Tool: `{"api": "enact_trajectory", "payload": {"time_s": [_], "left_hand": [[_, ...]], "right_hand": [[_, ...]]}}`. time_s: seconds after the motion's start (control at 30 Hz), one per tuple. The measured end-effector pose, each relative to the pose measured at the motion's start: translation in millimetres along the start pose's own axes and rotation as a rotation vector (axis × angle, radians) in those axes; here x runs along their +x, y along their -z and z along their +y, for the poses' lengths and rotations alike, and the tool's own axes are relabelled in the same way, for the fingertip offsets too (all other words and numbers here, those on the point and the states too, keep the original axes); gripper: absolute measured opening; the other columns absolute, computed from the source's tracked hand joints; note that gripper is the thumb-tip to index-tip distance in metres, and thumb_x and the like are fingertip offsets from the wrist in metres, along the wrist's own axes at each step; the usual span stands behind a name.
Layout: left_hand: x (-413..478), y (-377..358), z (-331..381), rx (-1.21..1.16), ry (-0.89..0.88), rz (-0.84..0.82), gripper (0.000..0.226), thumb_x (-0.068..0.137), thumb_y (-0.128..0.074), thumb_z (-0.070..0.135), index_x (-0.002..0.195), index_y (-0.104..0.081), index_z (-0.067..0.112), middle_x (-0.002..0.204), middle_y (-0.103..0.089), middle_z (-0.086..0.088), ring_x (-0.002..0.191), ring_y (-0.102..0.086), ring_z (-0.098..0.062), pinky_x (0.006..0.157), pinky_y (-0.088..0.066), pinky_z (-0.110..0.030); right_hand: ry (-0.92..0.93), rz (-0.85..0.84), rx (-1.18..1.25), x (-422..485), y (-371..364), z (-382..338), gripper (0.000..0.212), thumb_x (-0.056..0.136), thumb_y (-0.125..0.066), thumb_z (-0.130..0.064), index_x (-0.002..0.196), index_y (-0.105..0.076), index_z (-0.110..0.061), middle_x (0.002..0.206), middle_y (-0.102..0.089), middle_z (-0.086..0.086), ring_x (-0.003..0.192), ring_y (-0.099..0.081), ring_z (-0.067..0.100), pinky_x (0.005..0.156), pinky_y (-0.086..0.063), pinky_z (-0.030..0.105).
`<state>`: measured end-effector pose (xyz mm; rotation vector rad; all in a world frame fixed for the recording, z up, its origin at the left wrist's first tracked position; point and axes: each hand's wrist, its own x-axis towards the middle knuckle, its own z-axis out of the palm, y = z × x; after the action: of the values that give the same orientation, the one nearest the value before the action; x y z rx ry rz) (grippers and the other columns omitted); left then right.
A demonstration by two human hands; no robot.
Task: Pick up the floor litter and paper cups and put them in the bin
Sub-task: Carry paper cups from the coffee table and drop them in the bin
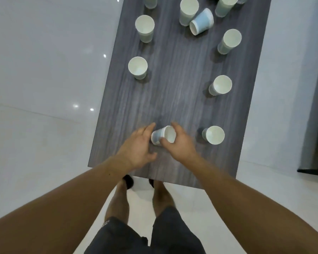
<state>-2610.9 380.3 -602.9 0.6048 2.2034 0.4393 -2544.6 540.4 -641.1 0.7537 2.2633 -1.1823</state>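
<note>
Item 1, cup (163, 136): paper, pale blue wall, white inside. It is tilted, mouth toward 4 o'clock, at the 6 o'clock end of the table (173, 88). I cannot tell whether its base rests on the board.

Item 2, right hand (180, 142): my grip is closed round the cup's rim end, thumb on the near side, fingers curled over the far side.

Item 3, left hand (138, 145): fingers nearly straight and loosely spread, holding nothing. The fingertips are at the cup's 9 o'clock, by its base; whether they touch it or are just beside it I cannot tell.

Item 4, second cup (214, 135): upright, at 3 o'clock of the cup, near it but apart.

Item 5, third cup (221, 85) and fourth cup (229, 41): upright, along the table's 3 o'clock edge.

Item 6, fifth cup (137, 67) and sixth cup (144, 28): upright, along the 9 o'clock edge.

Item 7, tipped cup (202, 22): blue, on its side toward 12 o'clock, touching an upright seventh cup (188, 10).

Item 8, far cups (225, 5): at 12 o'clock, cut by the frame.

Item 9, floor (44, 70): glossy white tile round the table.
</note>
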Motion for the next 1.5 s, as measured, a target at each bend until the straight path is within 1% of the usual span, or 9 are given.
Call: {"api": "enact_trajectory", "payload": {"time_s": [0.1, 0.2, 0.37, 0.47, 0.53, 0.67, 0.87, 1.07, 1.5], "left_hand": [[1, -2, 10, -0.100, -0.008, -0.057, 0.096, 0.075, -0.074, 0.034, 0.151, -0.018, 0.017, 0.150, -0.035, -0.003, 0.136, -0.035, -0.021, 0.109, -0.035, -0.035], [4, -5, 15, -0.152, -0.045, -0.038, 0.072, 0.075, -0.072, 0.037, 0.137, -0.038, 0.020, 0.131, -0.051, 0.000, 0.119, -0.051, -0.019, 0.095, -0.046, -0.038], [7, -10, 9, -0.122, -0.017, 0.012, 0.066, 0.074, -0.072, 0.040, 0.130, -0.041, 0.024, 0.124, -0.054, 0.005, 0.109, -0.054, -0.017, 0.089, -0.048, -0.036], [2, -15, 3, -0.102, 0.027, 0.018, 0.075, 0.074, -0.073, 0.041, 0.135, -0.034, 0.024, 0.128, -0.052, 0.002, 0.111, -0.054, -0.020, 0.089, -0.048, -0.035], [-4, -18, 0, -0.117, 0.051, 0.040, 0.082, 0.075, -0.073, 0.040, 0.141, -0.028, 0.023, 0.134, -0.050, 0.000, 0.115, -0.053, -0.022, 0.093, -0.047, -0.035], [-21, -16, -7, -0.196, 0.083, 0.094, 0.084, 0.076, -0.073, 0.042, 0.144, -0.027, 0.026, 0.137, -0.047, 0.001, 0.120, -0.050, -0.020, 0.098, -0.046, -0.035], [-65, 8, -23, -0.124, 0.135, 0.284, 0.080, 0.072, -0.075, 0.042, 0.140, -0.036, 0.026, 0.131, -0.049, 0.000, 0.118, -0.047, -0.021, 0.098, -0.042, -0.037], [-134, 48, -56, -0.236, 0.205, 0.452, 0.071, 0.070, -0.076, 0.039, 0.132, -0.043, 0.027, 0.124, -0.053, 0.001, 0.112, -0.051, -0.022, 0.089, -0.044, -0.030], [-395, 85, -239, -0.477, 0.447, 0.762, 0.087, 0.075, -0.072, 0.031, 0.147, -0.024, 0.024, 0.142, -0.037, -0.003, 0.126, -0.042, -0.023, 0.099, -0.043, -0.036]], "right_hand": [[0.108, -0.117, 0.110, -25, 6, -17, 0.082, 0.086, -0.067, -0.044, 0.153, -0.023, -0.024, 0.142, -0.051, 0.001, 0.128, -0.051, 0.019, 0.106, -0.042, 0.040], [0.109, -0.149, 0.162, -33, 20, -6, 0.080, 0.085, -0.063, -0.055, 0.152, -0.026, -0.028, 0.141, -0.052, -0.003, 0.127, -0.052, 0.015, 0.106, -0.044, 0.041], [0.042, 0.276, -0.405, -4, 69, 59, 0.076, 0.085, -0.062, -0.053, 0.149, -0.031, -0.025, 0.153, -0.031, 0.007, 0.140, -0.029, 0.030, 0.112, -0.032, 0.049], [-0.179, 0.189, -0.570, 12, 83, 92, 0.089, 0.079, -0.070, -0.052, 0.149, -0.018, -0.033, 0.159, -0.011, 0.006, 0.146, -0.007, 0.036, 0.110, -0.027, 0.057], [-0.244, 0.129, -0.517, 20, 81, 103, 0.089, 0.079, -0.074, -0.046, 0.149, -0.021, -0.032, 0.158, -0.013, 0.008, 0.144, -0.013, 0.038, 0.108, -0.031, 0.057], [-0.181, 0.031, -0.470, 22, 64, 94, 0.066, 0.084, -0.070, -0.029, 0.142, -0.041, -0.021, 0.141, -0.039, 0.014, 0.123, -0.044, 0.039, 0.101, -0.041, 0.045], [0.117, -0.016, -0.476, -16, 21, 14, 0.066, 0.084, -0.067, -0.030, 0.143, -0.039, -0.024, 0.140, -0.038, 0.006, 0.122, -0.043, 0.030, 0.099, -0.042, 0.042], [0.330, -0.075, -0.539, -61, -17, -98, 0.068, 0.085, -0.063, -0.026, 0.147, -0.034, -0.025, 0.143, -0.035, 0.003, 0.125, -0.039, 0.027, 0.105, -0.039, 0.039], [0.779, -0.174, -0.802, -203, -193, -347, 0.071, 0.082, -0.064, -0.030, 0.147, -0.033, -0.027, 0.145, -0.035, 0.002, 0.126, -0.040, 0.026, 0.102, -0.044, 0.040]]}}
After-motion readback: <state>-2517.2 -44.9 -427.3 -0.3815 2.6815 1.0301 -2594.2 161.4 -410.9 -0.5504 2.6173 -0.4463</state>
